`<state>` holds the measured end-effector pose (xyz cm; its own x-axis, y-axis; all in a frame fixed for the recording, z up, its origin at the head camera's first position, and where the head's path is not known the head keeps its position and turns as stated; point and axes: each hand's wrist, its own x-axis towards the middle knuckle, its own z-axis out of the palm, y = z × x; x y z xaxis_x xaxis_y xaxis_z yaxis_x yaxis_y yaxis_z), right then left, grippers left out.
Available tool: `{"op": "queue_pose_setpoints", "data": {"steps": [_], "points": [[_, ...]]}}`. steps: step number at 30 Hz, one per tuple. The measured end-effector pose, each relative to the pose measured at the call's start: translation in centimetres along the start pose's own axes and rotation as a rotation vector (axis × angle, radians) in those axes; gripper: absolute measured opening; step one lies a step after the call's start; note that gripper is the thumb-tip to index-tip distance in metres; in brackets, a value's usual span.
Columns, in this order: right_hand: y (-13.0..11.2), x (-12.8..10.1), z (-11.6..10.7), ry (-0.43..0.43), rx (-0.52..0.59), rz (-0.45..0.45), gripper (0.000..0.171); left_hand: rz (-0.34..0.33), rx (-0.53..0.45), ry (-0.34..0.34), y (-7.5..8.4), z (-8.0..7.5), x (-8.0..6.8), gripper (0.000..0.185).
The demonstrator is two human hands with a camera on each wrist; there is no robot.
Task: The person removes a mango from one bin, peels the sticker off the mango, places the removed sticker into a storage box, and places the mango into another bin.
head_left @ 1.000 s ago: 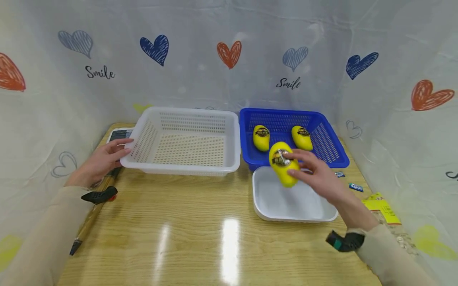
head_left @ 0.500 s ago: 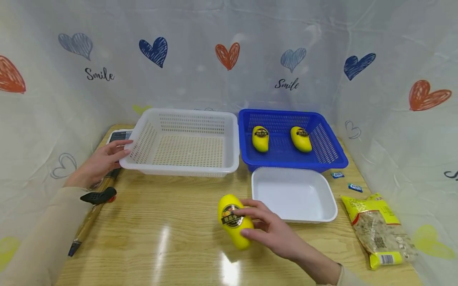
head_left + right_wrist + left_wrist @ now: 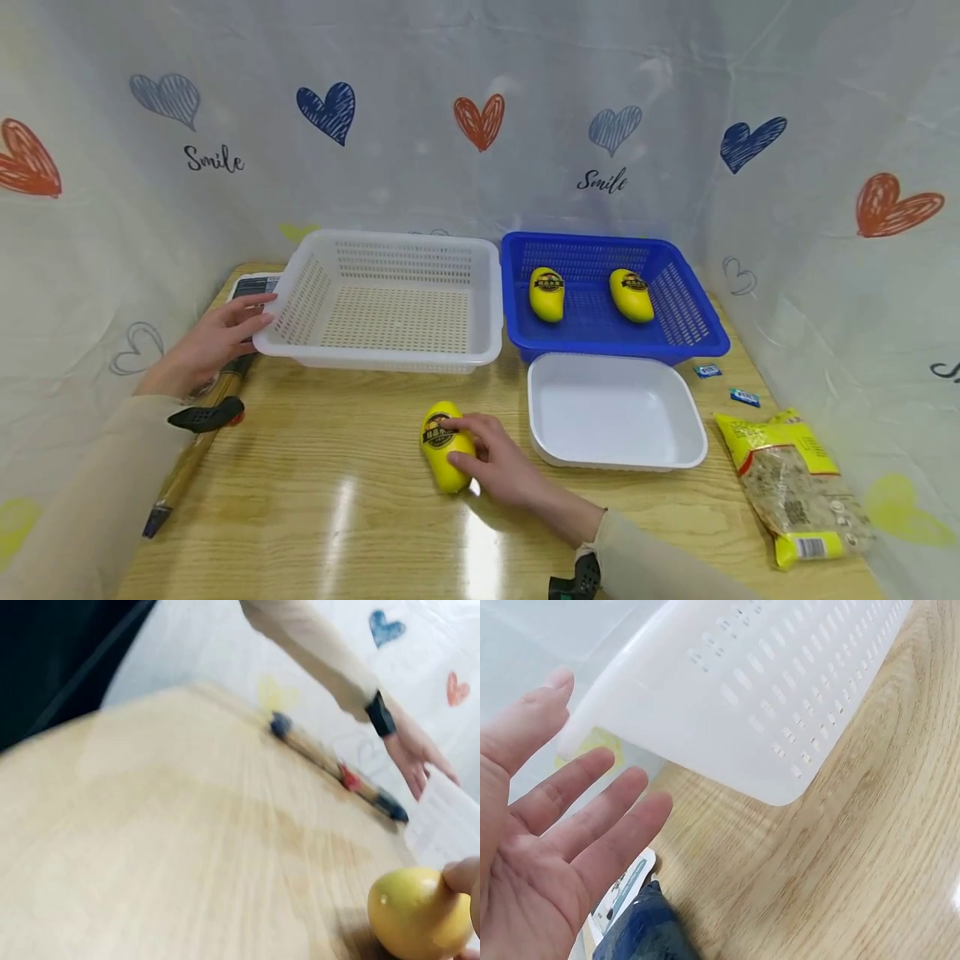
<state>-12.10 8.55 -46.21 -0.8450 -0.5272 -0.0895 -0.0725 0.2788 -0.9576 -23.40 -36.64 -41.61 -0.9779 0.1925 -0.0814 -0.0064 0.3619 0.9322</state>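
Note:
My right hand [image 3: 495,458] grips a yellow mango [image 3: 438,467] with a dark round label, low over the front middle of the table. In the right wrist view the mango [image 3: 409,911] shows its rounded end, with the thumb pressed on its side. My left hand [image 3: 217,342] is at the left rim of the white basket [image 3: 405,358], its fingertips right at the edge. The left wrist view shows that hand's fingers [image 3: 592,817] loosely extended beside the basket's corner. Two more labelled mangoes, one on the left [image 3: 547,302] and one on the right [image 3: 633,302], lie in the blue basket [image 3: 600,343].
A white plastic tray [image 3: 615,417] stands in front of the blue basket. Along the right lie two small blue packets, one of them nearer [image 3: 745,397], and a yellow-topped bag [image 3: 798,492]. A long wooden-handled object [image 3: 195,442] lies by the left forearm.
My right hand has carried the mango from above the white tray leftward and down to the front middle of the table. The left hand has stayed at the white basket.

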Motion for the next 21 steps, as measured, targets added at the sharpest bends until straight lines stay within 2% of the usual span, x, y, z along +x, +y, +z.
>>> {"op": "queue_pose_setpoints", "data": {"steps": [4, 6, 7, 9, 11, 12, 13, 15, 17, 19, 21], "points": [[0.5, 0.9, -0.2, 0.028, -0.029, -0.026, 0.041, 0.021, 0.019, 0.001, 0.0, -0.2, -0.3, 0.057], [0.6, 1.2, -0.4, 0.048, -0.058, -0.047, 0.043, 0.03, 0.108, 0.037, 0.3, -0.2, -0.6, 0.057], [0.6, 1.3, -0.5, 0.058, -0.075, -0.055, 0.043, 0.048, 0.186, 0.086, 0.5, 0.0, -0.8, 0.056], [0.7, 1.6, -0.6, 0.076, -0.103, -0.066, 0.044, 0.13, 0.323, 0.227, 1.4, 0.8, -1.2, 0.049], [0.6, 1.7, -0.7, 0.087, -0.128, -0.058, 0.044, 0.263, 0.426, 0.388, 2.9, 2.3, -2.0, 0.038], [0.5, 1.7, -0.8, 0.088, -0.133, -0.047, 0.044, 0.313, 0.467, 0.446, 3.9, 3.5, -2.5, 0.033], [0.4, 1.7, -0.9, 0.091, -0.141, -0.036, 0.044, 0.392, 0.482, 0.47, 4.7, 4.7, -2.9, 0.027], [0.1, 1.6, -1.1, 0.091, -0.147, -0.02, 0.044, 0.51, 0.478, 0.417, 6.5, 7.6, -3.9, 0.025], [0.0, 1.6, -1.2, 0.086, -0.145, -0.009, 0.043, 0.58, 0.461, 0.294, 7.6, 10.8, -4.8, 0.029], [0.0, 1.6, -1.3, 0.086, -0.139, -0.011, 0.043, 0.595, 0.442, 0.166, 7.8, 13.9, -5.5, 0.035], [0.1, 1.7, -1.3, 0.086, -0.121, -0.022, 0.044, 0.559, 0.403, 0.072, 7.4, 16.9, -6.2, 0.043]]}}
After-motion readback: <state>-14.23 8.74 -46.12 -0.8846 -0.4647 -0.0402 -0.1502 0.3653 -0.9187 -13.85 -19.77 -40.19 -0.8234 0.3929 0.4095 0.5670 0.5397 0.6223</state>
